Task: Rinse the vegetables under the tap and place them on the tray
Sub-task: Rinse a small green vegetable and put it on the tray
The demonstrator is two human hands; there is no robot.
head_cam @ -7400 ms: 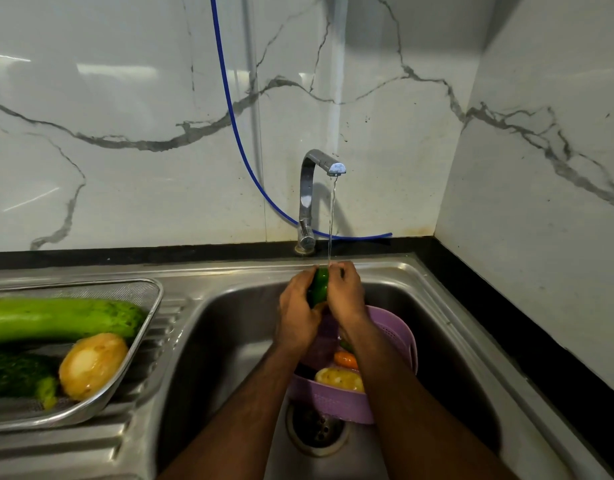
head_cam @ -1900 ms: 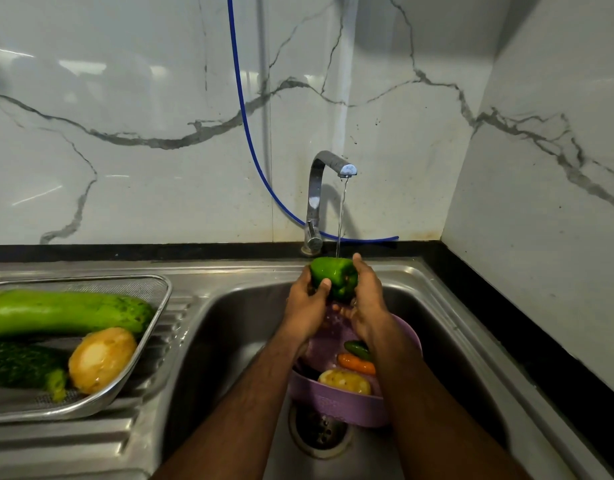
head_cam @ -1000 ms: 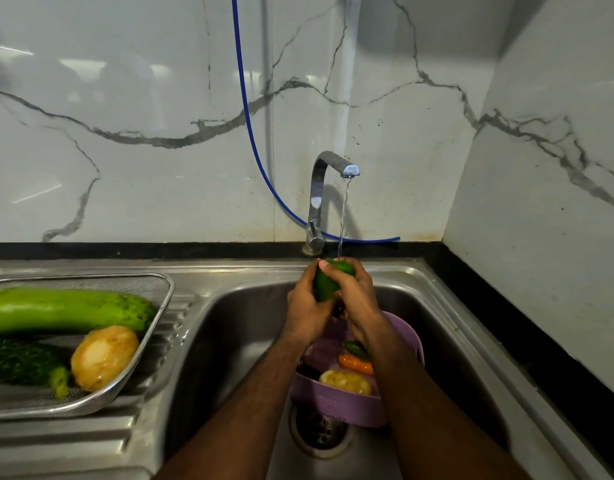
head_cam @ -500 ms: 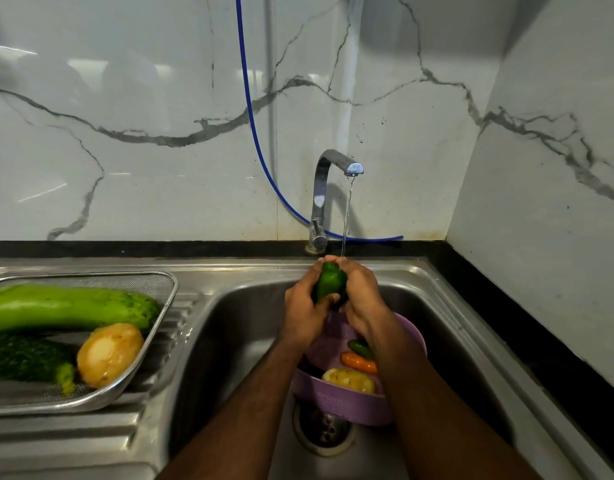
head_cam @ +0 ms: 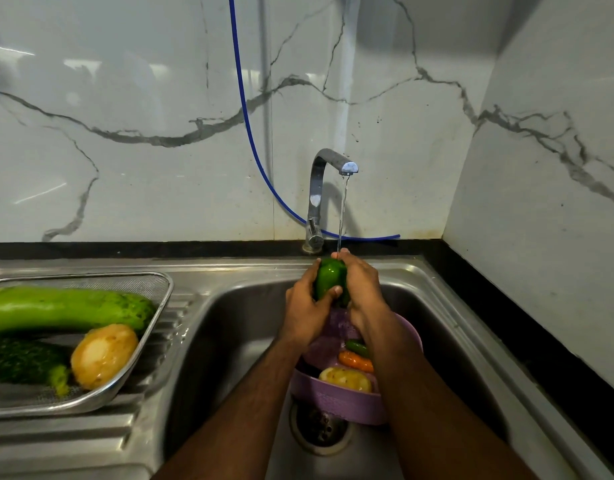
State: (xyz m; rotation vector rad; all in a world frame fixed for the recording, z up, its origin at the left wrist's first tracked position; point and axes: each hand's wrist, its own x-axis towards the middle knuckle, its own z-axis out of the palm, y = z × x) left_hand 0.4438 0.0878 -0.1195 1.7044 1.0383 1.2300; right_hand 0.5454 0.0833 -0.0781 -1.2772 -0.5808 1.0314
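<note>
A green bell pepper (head_cam: 330,277) sits under the stream running from the steel tap (head_cam: 322,195). My left hand (head_cam: 304,311) and my right hand (head_cam: 362,289) both clasp it above the sink. Below them a purple colander (head_cam: 336,400) holds a potato (head_cam: 345,379), a carrot (head_cam: 356,361) and a green chilli (head_cam: 357,347). On the drainboard at the left stands a metal mesh tray (head_cam: 153,327) with a long pale green gourd (head_cam: 66,308), a dark bumpy gourd (head_cam: 25,362) and a potato (head_cam: 103,355).
The steel sink basin (head_cam: 229,334) has its drain (head_cam: 319,427) just under the colander. A blue hose (head_cam: 243,109) hangs down the marble wall behind the tap. A black counter edge (head_cam: 527,344) runs along the right.
My hands have kept turning and rubbing the green pepper under the water; more of its side shows between my fingers than half a second ago. Nothing else has moved.
</note>
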